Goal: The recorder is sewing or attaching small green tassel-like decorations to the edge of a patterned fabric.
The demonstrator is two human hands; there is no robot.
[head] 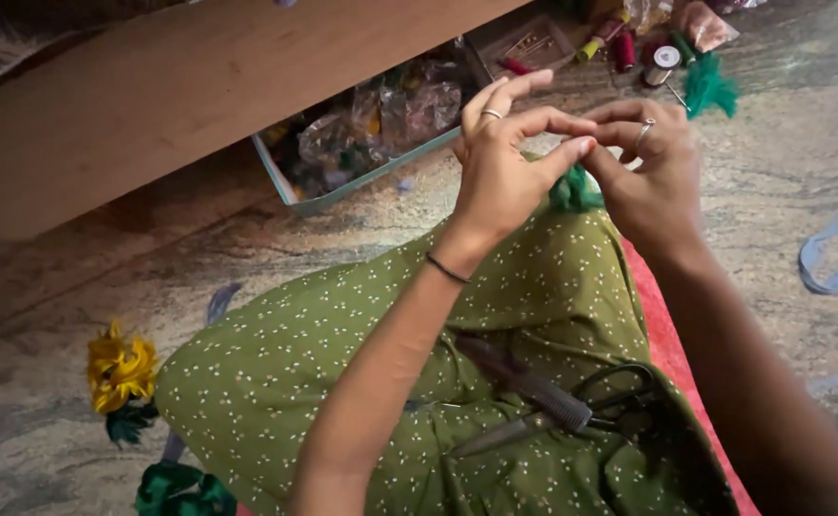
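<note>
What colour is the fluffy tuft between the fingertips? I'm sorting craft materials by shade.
Green: the tuft, pinched between left hand and right hand, shows best in the head view.

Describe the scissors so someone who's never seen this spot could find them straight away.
Start at the green dotted cloth covering the person's lap, below the left hand and right hand, which pinch a green fluffy tuft. Lower on that cloth lie the black-handled metal scissors, blades pointing left. They are the only dark metal tool there; the yellow fabric flower lies on the floor.
</note>
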